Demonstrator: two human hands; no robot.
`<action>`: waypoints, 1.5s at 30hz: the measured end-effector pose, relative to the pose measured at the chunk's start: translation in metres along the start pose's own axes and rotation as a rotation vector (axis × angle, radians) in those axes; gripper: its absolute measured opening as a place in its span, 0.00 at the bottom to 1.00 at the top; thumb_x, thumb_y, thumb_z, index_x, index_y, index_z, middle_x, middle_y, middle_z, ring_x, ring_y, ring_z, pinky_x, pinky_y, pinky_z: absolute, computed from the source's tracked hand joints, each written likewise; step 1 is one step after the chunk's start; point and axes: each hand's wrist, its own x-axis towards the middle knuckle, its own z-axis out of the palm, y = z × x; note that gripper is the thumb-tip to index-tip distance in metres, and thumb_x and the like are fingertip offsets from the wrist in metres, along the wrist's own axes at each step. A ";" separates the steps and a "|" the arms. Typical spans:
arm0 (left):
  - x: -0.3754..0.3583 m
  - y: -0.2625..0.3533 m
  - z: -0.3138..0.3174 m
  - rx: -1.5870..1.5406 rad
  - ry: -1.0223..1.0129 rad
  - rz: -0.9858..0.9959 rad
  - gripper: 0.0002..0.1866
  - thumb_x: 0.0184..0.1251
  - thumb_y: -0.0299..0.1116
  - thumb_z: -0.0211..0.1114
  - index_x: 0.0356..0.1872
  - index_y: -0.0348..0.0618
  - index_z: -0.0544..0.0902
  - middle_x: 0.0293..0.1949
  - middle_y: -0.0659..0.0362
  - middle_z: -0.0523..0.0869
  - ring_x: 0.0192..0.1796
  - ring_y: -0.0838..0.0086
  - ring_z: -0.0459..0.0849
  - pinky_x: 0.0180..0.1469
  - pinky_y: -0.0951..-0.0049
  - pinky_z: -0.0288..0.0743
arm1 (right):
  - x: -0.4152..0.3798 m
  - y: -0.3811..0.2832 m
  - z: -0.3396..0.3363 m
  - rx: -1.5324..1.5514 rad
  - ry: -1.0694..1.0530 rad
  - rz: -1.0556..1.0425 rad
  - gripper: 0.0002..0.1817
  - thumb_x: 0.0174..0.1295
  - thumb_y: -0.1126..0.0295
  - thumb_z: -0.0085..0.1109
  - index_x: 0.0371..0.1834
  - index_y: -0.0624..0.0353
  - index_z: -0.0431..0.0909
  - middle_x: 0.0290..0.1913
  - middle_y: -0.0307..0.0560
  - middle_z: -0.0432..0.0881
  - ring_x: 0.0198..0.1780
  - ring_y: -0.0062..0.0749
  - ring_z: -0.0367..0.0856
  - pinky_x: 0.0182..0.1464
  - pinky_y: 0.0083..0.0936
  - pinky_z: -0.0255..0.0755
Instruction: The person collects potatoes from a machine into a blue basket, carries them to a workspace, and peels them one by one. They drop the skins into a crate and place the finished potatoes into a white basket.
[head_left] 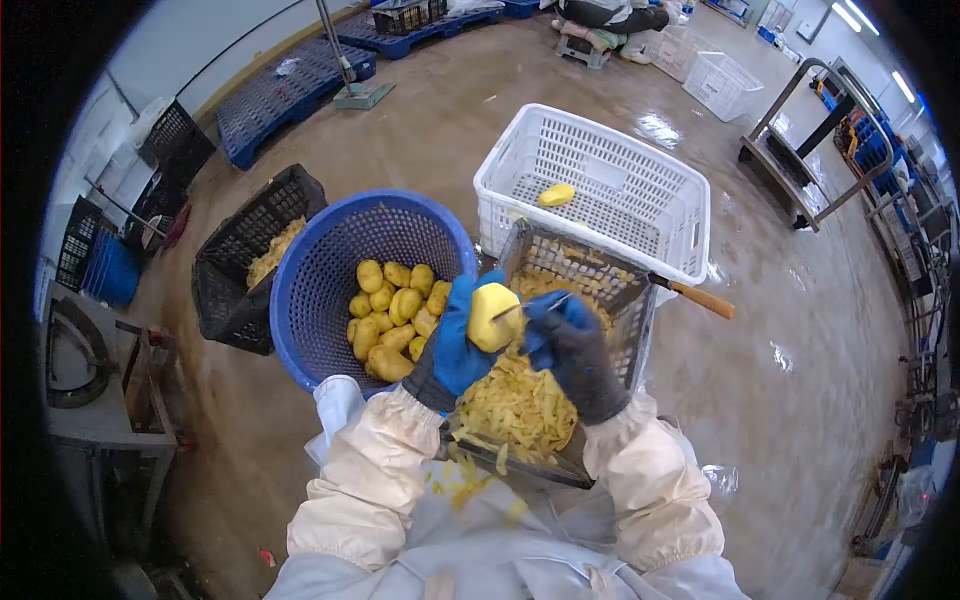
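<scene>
My left hand (458, 345), in a blue and dark work glove, grips a peeled yellow potato (495, 318). In my right hand (575, 350), gloved alike, is a thin metal peeler (507, 311), its blade against the potato's right side; the fingers hide most of it. Below both hands is a dark crate (632, 335) filled with potato peelings (525, 410). At the left, a blue perforated basket (300, 300) holds several unpeeled potatoes (400, 305). Behind the dark crate stands a white crate (600, 150) with one peeled potato (557, 195) inside.
A wooden-handled tool (700, 298) lies across the dark crate's right rim. Left of the basket sits a black crate (225, 270) with peelings. Farther off are blue pallets (290, 95), a trolley (800, 170) and a seated person (615, 15). The floor (780, 400) looks wet.
</scene>
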 end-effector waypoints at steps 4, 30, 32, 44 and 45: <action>0.000 0.001 -0.004 0.046 -0.165 -0.030 0.25 0.71 0.51 0.50 0.58 0.43 0.70 0.46 0.55 0.79 0.42 0.68 0.80 0.42 0.67 0.80 | 0.009 0.019 -0.003 0.008 -0.018 0.046 0.10 0.64 0.64 0.56 0.38 0.59 0.74 0.24 0.38 0.75 0.20 0.18 0.71 0.21 0.13 0.66; -0.012 0.007 0.022 0.287 -0.189 0.156 0.13 0.67 0.29 0.56 0.50 0.37 0.73 0.46 0.55 0.78 0.48 0.70 0.79 0.50 0.71 0.76 | 0.031 0.003 -0.038 -0.057 0.339 -0.335 0.07 0.61 0.70 0.59 0.36 0.63 0.77 0.26 0.43 0.81 0.20 0.20 0.75 0.22 0.15 0.67; -0.006 0.007 0.015 0.389 -0.020 0.279 0.11 0.68 0.32 0.55 0.47 0.37 0.75 0.44 0.56 0.79 0.45 0.69 0.80 0.48 0.72 0.76 | 0.027 0.005 -0.026 -0.067 0.289 -0.323 0.08 0.61 0.70 0.59 0.37 0.63 0.76 0.26 0.44 0.81 0.20 0.22 0.76 0.21 0.16 0.68; 0.000 0.000 -0.008 0.220 0.094 0.203 0.19 0.69 0.48 0.54 0.43 0.41 0.78 0.40 0.53 0.83 0.41 0.64 0.83 0.43 0.63 0.80 | 0.009 0.021 0.007 -0.182 0.074 -0.216 0.07 0.63 0.70 0.56 0.34 0.63 0.74 0.28 0.44 0.79 0.26 0.21 0.76 0.27 0.17 0.70; -0.005 0.004 0.002 0.120 0.099 0.114 0.19 0.69 0.48 0.53 0.43 0.42 0.78 0.40 0.53 0.83 0.41 0.64 0.83 0.42 0.63 0.81 | 0.020 0.016 -0.006 -0.164 0.209 -0.273 0.07 0.63 0.70 0.56 0.34 0.63 0.74 0.28 0.44 0.79 0.26 0.23 0.76 0.27 0.18 0.70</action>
